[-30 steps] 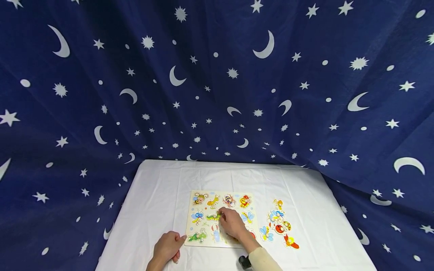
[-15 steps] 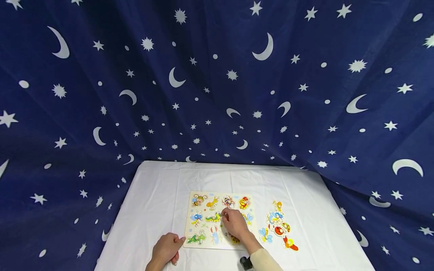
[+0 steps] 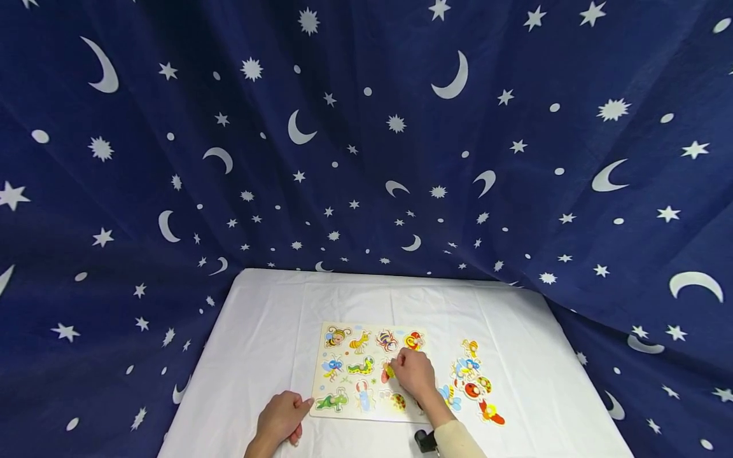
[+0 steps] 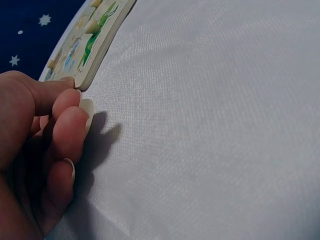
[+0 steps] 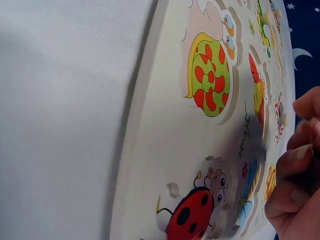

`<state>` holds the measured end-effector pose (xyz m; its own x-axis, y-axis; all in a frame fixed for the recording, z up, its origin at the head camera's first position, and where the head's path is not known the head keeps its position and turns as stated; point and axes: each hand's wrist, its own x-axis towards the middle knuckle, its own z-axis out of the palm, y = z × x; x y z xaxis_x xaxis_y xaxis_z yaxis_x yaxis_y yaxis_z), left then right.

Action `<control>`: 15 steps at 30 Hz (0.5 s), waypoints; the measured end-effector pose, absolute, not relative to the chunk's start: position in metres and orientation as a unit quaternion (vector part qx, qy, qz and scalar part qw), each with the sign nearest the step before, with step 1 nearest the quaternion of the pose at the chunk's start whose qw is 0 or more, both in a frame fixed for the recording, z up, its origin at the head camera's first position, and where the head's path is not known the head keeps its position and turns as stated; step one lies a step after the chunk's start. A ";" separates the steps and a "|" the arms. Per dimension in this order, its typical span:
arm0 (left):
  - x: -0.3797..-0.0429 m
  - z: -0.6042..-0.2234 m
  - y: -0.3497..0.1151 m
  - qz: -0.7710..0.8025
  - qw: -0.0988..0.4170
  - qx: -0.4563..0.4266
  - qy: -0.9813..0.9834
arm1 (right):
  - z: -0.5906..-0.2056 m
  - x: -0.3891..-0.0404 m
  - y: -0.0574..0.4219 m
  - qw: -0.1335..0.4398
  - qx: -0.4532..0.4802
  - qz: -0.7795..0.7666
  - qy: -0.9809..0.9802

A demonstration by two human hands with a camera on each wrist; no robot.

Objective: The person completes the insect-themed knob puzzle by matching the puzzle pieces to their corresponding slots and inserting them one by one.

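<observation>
A wooden knob puzzle board (image 3: pixel 378 416) with insect pictures lies on the white table. At its front left corner, my left hand (image 3: pixel 280 416) pinches the edge; in the left wrist view the thumb sits on the corner (image 4: pixel 84 82), the other fingers curled below. My right hand (image 3: pixel 415 374) hovers over the board's right part, fingers loosely bent, nothing visible in them. The caterpillar piece (image 3: pixel 361 366) sits in its place in the middle row. In the right wrist view, the snail recess (image 5: pixel 210 77), ladybug recess (image 5: pixel 192 215) and butterfly recess (image 5: pixel 257 97) show without knobs.
Right of the board lie several loose pieces, among them a ladybug piece (image 3: pixel 472 389), a butterfly piece (image 3: pixel 491 412) and a dragonfly piece (image 3: pixel 450 399), partly behind my right forearm. A dark blue curtain (image 3: pixel 366 159) with moons and stars surrounds the table (image 3: pixel 275 318).
My right hand has left the caterpillar piece and moved right across the board, baring the butterfly picture. The left hand stays at the corner.
</observation>
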<state>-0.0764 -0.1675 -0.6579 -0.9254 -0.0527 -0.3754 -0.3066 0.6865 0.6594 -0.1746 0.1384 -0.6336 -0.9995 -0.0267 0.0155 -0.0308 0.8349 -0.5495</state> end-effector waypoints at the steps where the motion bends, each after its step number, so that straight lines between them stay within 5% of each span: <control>1: -0.077 -0.658 -0.167 0.386 0.166 -0.097 0.902 | -0.634 -0.175 0.140 0.003 0.010 0.286 -0.958; 15: -0.078 -0.660 -0.168 0.388 0.166 -0.092 0.902 | -0.636 -0.173 0.156 -0.024 -0.048 0.269 -0.962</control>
<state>-0.0777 -0.1681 -0.6597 -0.9277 -0.0373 -0.3714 -0.2951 0.6825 0.6686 -0.1733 0.1561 -0.6358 -0.9942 0.0791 -0.0725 0.1053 0.8506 -0.5152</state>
